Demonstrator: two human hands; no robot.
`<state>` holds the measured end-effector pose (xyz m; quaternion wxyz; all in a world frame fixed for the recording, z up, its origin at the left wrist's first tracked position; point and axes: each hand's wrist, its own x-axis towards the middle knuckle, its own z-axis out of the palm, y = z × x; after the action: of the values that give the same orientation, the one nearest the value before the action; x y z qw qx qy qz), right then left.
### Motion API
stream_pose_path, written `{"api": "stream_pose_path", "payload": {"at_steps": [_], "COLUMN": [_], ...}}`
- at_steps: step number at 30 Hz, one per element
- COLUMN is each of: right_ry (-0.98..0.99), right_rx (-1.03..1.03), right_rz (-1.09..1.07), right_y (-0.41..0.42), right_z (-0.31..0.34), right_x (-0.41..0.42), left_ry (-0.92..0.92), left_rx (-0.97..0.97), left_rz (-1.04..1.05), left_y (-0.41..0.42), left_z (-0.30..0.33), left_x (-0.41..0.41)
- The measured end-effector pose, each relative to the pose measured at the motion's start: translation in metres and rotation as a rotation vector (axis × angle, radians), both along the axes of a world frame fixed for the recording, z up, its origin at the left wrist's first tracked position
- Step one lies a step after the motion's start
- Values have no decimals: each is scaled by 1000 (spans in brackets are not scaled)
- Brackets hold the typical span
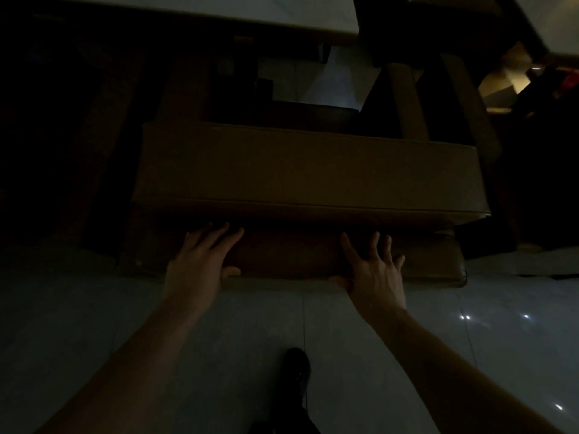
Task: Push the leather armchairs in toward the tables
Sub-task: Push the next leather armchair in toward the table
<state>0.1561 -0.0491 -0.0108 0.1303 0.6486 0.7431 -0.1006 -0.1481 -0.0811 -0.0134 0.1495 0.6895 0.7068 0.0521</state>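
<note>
A brown leather armchair (pixel 307 170) fills the middle of the dim view, seen from behind and above its wide backrest. Both my hands lie flat against the back of the chair, below the backrest's top. My left hand (pixel 200 261) is on the left part with fingers spread and the thumb out to the right. My right hand (pixel 374 270) is on the right part, fingers spread, thumb out to the left. Neither hand wraps around anything. Beyond the chair, a pale table top (pixel 250 14) runs along the top of the view.
A second brown armchair (pixel 454 98) stands to the right of the first, beside a dark table (pixel 438 23). Pale glossy floor tiles (pixel 94 324) spread under my arms. My dark shoe (pixel 297 368) is on the floor at the bottom centre. The left side is too dark to make out.
</note>
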Motion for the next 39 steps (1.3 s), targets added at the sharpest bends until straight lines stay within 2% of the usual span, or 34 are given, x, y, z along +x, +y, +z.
{"api": "stream_pose_path", "payload": {"at_steps": [7,21,39], "right_ry": [95,112,98], "right_rx": [27,34,54], "right_rz": [-40,-27,-22], "right_y": [33,78,77], "right_z": [-3,-9,-8], "right_x": [-20,-3,1], "left_ry": [11,17,21], "left_rx": [20,22,0], "left_rz": [14,53,73], "left_y": [38,75,77], "left_z": [0,0,-4], "left_x": [-14,0,5]}}
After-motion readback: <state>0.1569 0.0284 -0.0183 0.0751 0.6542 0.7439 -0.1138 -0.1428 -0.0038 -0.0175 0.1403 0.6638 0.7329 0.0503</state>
